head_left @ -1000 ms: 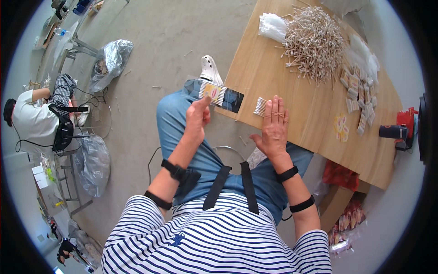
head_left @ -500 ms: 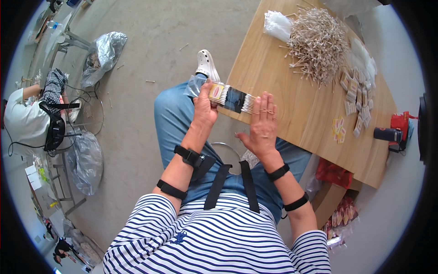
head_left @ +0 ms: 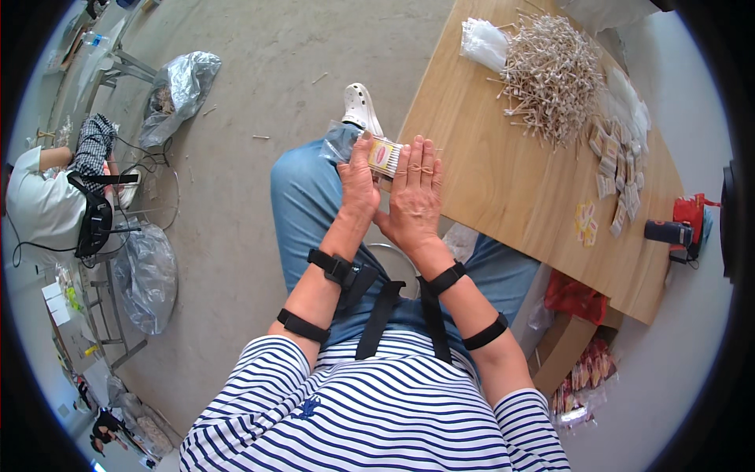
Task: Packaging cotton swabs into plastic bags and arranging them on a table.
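Note:
My left hand [head_left: 360, 185] is closed round a small pack of cotton swabs [head_left: 397, 162] just off the near corner of the table. A yellow, white and red label card [head_left: 381, 153] lies over the swabs, and a clear plastic bag [head_left: 340, 141] sticks out to the left of my thumb. With fingers stretched out flat, my right hand [head_left: 417, 193] lies against the right end of the pack and hides that end. Both wrists come close together below it.
The wooden table [head_left: 480, 149] carries a large heap of loose swabs [head_left: 554, 79], clear bags [head_left: 484, 44], several filled packs [head_left: 609, 161] and loose label cards [head_left: 585, 224]. A dark bottle [head_left: 668, 231] lies at the right. On the left, another person [head_left: 47, 200] sits near plastic sacks [head_left: 145, 275].
My right hand has moved left from beside the swabs onto their right end. The dark strip seen across the swabs before is now hidden behind it.

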Available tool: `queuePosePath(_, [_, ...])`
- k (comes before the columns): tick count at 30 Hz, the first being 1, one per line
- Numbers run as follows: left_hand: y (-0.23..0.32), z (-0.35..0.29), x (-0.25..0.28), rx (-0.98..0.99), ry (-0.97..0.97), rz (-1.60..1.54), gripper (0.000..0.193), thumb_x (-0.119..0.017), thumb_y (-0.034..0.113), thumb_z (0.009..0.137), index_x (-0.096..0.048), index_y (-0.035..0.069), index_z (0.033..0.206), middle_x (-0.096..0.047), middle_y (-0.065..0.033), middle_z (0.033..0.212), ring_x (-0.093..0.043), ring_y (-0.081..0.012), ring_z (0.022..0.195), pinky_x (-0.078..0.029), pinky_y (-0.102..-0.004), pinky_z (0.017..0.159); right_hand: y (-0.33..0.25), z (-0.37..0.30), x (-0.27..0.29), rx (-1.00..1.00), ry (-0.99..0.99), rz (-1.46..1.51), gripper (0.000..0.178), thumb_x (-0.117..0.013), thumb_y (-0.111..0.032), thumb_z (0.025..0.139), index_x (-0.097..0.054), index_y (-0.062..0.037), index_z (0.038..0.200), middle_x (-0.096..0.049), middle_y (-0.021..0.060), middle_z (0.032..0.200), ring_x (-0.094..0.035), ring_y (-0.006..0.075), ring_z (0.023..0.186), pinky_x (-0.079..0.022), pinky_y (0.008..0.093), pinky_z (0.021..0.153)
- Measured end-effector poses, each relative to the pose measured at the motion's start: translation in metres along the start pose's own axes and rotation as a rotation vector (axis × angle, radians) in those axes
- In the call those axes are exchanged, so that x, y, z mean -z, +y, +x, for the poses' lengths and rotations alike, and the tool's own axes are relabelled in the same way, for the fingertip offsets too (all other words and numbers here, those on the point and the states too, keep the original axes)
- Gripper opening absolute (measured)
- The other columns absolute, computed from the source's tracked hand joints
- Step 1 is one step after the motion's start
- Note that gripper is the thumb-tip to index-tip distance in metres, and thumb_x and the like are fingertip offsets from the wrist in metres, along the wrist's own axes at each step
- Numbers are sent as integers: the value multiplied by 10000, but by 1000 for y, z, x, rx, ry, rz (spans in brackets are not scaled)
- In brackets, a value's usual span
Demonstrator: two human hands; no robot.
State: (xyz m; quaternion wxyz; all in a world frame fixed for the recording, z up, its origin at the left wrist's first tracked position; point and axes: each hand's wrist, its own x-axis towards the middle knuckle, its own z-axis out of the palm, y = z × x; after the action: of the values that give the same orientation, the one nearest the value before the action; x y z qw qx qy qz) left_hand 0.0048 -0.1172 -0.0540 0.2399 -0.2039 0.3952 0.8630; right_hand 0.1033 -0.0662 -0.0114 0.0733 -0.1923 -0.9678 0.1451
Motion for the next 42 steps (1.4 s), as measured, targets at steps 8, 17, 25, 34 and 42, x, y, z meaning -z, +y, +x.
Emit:
queuePosePath(8, [-8, 7, 5, -208, -50, 76, 170, -715, 132, 916, -684, 70, 1072, -664, 32, 969, -607, -76, 852, -511, -278, 763, 12, -9, 18, -109, -47, -5, 1302, -896, -481, 580, -210, 71, 1540, -170, 247, 1635, -90, 387, 1545, -97, 547, 1232])
queuePosePath(17, [-8, 4, 4, -248, -91, 123, 164, -710, 148, 938, -686, 71, 1080, -652, 38, 992, -580, -70, 890, -495, -276, 788, 3, -5, 10, -205, -70, -97, 1368, -900, -542, 536, -201, 69, 1541, -158, 237, 1641, -73, 373, 1550, -80, 586, 1221])
queuePosePath(25, [3, 0, 11, -181, -95, 169, 207, -731, 210, 929, -687, 81, 1085, -653, 32, 971, -596, -71, 842, -506, -269, 736, 0, -3, 8, -167, -65, -109, 1358, -893, -547, 544, -207, 77, 1536, -158, 242, 1639, -75, 367, 1551, -70, 580, 1226])
queuePosePath(34, [29, 12, 12, -167, -76, 219, 216, -716, 242, 948, -692, 56, 1056, -663, 27, 914, -608, -67, 797, -507, -257, 688, -1, -3, 9, -175, -70, -101, 1357, -869, -593, 557, -208, 67, 1541, -160, 234, 1640, -72, 365, 1551, -62, 581, 1227])
queuePosePath(42, [24, 6, 4, -288, -106, 251, 153, -694, 185, 966, -693, 44, 1023, -655, 33, 914, -579, -59, 808, -494, -251, 731, -12, 2, 10, -240, -91, -102, 1364, -874, -600, 552, -208, 53, 1548, -140, 219, 1650, -57, 361, 1553, -55, 653, 1197])
